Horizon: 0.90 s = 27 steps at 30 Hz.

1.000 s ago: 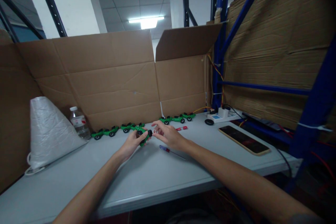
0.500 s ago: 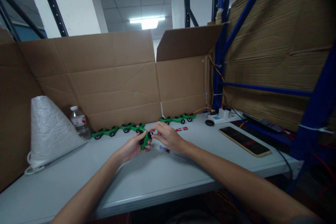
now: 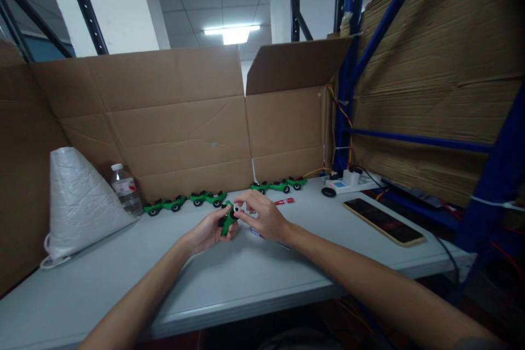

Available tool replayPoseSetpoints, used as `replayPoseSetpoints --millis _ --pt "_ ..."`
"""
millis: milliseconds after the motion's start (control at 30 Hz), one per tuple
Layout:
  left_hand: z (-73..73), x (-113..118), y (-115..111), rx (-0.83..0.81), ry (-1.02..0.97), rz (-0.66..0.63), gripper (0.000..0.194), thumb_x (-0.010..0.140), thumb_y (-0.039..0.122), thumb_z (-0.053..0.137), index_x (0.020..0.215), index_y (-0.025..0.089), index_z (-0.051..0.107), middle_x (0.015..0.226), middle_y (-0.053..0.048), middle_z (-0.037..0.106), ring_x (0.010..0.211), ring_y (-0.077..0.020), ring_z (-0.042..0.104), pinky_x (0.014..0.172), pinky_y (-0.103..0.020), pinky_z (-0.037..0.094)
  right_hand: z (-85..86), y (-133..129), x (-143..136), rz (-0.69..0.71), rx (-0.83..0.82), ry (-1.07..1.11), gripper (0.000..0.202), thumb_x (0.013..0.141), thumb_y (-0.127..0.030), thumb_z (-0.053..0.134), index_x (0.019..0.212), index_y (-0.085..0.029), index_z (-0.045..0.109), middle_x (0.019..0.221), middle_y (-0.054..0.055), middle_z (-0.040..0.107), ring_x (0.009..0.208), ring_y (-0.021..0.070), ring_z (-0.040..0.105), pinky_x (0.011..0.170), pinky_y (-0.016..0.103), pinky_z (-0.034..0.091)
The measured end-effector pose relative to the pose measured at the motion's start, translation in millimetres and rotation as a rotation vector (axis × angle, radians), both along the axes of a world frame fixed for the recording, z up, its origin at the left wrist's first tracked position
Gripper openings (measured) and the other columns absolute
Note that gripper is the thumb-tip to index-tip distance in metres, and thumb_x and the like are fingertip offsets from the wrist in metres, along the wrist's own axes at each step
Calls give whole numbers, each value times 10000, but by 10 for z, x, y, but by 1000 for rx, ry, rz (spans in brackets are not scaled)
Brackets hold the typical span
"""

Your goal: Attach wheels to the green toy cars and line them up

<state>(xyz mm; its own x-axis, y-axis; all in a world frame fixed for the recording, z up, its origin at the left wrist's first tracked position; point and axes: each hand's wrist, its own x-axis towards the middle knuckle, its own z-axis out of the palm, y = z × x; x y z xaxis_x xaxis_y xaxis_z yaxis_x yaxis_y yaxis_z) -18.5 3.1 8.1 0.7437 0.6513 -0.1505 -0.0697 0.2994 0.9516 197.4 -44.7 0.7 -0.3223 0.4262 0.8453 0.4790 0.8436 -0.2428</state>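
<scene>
My left hand point(image 3: 209, 231) is closed around a green toy car point(image 3: 228, 222) with black wheels, held up on end just above the table. The fingers of my right hand point(image 3: 266, 215) pinch at a black wheel with a white hub point(image 3: 235, 211) on the car's upper right side. Below my right hand lies a screwdriver point(image 3: 256, 233), mostly covered by the hand and wrist. Just behind that hand, a red pen-like object point(image 3: 285, 201) rests on the table.
Several green toy cars point(image 3: 164, 205) line the back of the white table point(image 3: 197, 290). At left stand a silver bag point(image 3: 82, 208) and a water bottle point(image 3: 125, 188). A phone point(image 3: 383, 221), a black ring point(image 3: 328, 192) and a power strip point(image 3: 356, 181) lie at right. Cardboard walls point(image 3: 176, 131) enclose the back.
My right hand has tilted down slightly over the wheel and now covers more of the screwdriver. The toy car has turned a little in my left hand.
</scene>
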Motion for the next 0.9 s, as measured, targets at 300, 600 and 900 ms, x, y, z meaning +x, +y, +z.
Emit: replayPoseSetpoints --millis 300,600,900 --pt "-56 -12 41 -3 5 -70 420 952 559 650 903 143 620 691 -17 535 596 -129 506 539 -227 358 -42 68 11 58 -58 -26 160 993 -344 694 1055 -202 650 975 47 621 877 194 583 817 306 463" --pt "-47 -6 33 -63 -3 -128 405 970 542 625 884 146 609 694 -8 498 599 -126 473 545 -227 357 2 20 12 90 -94 -9 221 959 -386 740 1043 -195 669 933 24 599 785 164 550 751 278 449" --pt "-44 2 39 5 12 -65 403 952 585 615 929 185 567 660 5 517 543 -128 493 491 -217 321 -13 32 -5 102 -154 76 205 1014 -376 645 1114 -200 680 933 29 613 769 156 557 743 290 455"
